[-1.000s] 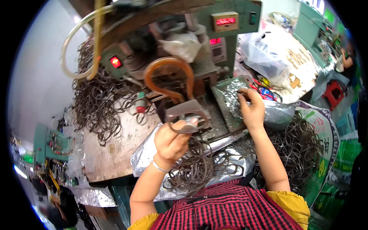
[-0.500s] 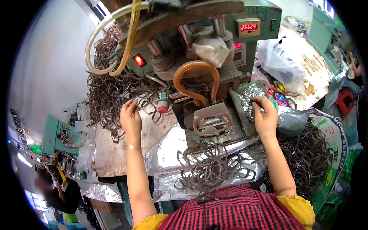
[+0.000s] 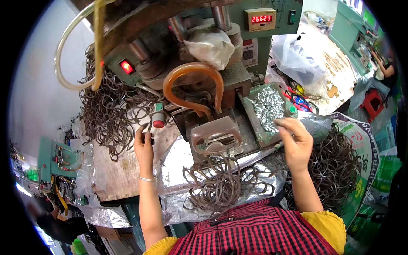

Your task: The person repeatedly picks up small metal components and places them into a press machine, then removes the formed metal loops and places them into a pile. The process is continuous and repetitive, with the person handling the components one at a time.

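Only tray (image 3: 254,123) edge beside right hand (image 3: 297,142)

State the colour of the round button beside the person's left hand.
Red: the round button sits just right of the left hand, shown in the head view.

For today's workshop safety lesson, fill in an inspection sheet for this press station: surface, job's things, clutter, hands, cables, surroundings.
Surface: foil-covered bench, worn.
Job's things: brown rings heaped at front; tray of silver bits; press fixture.
Clutter: ring tangle at left; clear bag.
Hands: left hand by red button; right hand at tray edge; whether either holds a piece cannot be told.
Cables: amber hose, yellowish tube.
Surroundings: sack of rings; another person far right.
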{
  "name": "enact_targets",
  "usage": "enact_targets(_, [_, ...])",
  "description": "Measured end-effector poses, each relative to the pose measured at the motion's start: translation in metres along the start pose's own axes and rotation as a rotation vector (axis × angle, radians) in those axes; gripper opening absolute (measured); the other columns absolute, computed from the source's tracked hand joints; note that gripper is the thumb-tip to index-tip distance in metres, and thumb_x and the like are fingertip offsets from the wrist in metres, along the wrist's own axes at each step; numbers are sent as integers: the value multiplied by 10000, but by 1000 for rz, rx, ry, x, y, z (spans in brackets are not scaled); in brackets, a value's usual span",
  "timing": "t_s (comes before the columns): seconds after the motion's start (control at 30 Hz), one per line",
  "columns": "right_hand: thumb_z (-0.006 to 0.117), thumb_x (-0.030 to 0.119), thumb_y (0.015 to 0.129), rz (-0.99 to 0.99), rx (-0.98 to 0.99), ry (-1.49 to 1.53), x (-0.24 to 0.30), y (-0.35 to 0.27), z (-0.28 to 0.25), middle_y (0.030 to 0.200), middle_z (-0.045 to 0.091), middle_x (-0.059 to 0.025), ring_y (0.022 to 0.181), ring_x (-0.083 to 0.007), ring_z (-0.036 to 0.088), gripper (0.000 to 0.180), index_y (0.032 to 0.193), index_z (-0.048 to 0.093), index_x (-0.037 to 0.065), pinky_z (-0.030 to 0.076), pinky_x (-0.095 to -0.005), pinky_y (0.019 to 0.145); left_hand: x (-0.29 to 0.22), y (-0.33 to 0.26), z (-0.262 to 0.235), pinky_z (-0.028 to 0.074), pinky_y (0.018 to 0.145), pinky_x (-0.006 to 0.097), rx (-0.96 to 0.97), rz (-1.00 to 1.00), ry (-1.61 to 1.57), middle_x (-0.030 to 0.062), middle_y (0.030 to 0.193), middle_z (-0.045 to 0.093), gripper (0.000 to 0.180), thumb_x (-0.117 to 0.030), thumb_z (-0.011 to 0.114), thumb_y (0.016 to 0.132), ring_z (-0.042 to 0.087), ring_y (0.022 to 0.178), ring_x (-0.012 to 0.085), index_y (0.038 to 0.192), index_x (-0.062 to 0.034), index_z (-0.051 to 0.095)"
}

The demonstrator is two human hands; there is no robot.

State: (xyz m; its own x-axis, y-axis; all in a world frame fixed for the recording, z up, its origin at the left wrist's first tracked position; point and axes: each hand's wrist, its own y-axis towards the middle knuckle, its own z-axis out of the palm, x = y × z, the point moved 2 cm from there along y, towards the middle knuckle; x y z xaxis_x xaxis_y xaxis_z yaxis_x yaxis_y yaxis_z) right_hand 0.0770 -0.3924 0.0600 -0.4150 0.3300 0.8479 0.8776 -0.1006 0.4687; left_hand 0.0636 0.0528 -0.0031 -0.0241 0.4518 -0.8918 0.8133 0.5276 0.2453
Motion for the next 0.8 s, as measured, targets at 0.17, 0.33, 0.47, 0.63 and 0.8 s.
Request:
enact_targets(0.17, [672,7,797,-165,102,179,26,41,75,976,699,-132,909,-242,663,219,1013,706,-6,498,-338,853,-28,-14,31,448,604,215,-56,-12,-273,33,844,646,329,-134,599,973,549,678,74,1262,22,614])
enact_targets(0.33, [665,-4,843,197,161,577,27,20,98,1032,674,-103,985,-160,653,374,1205,577,-35,499,-285,883,-42,-70,27,447,566,240,-330,121,-335,58,850,660,209,-25,566,980,552,667,93,1159,56,636])
enact_targets(0.47, [662,-32,852,298,184,750,29,23,99,1081,659,-112,1021,-144,637,434,1265,530,-35,492,-276,912,-123,-76,24,419,514,208,-403,550,-296,91,834,661,236,-22,532,987,518,610,90,1206,12,613])
enact_targets(0.63, [652,-52,837,402,241,840,55,26,103,1106,645,-122,1020,-146,633,458,1269,503,-53,489,-266,915,-192,-41,31,426,509,214,-363,953,-102,106,857,674,279,-9,540,980,525,603,104,1247,51,593])
enact_targets(0.8, [590,-41,847,340,394,717,76,14,75,1302,562,-113,1202,-220,557,558,1380,423,-48,428,-343,1030,-175,-70,28,482,558,253,-99,966,-180,172,866,677,312,19,525,961,577,637,145,1265,9,593])
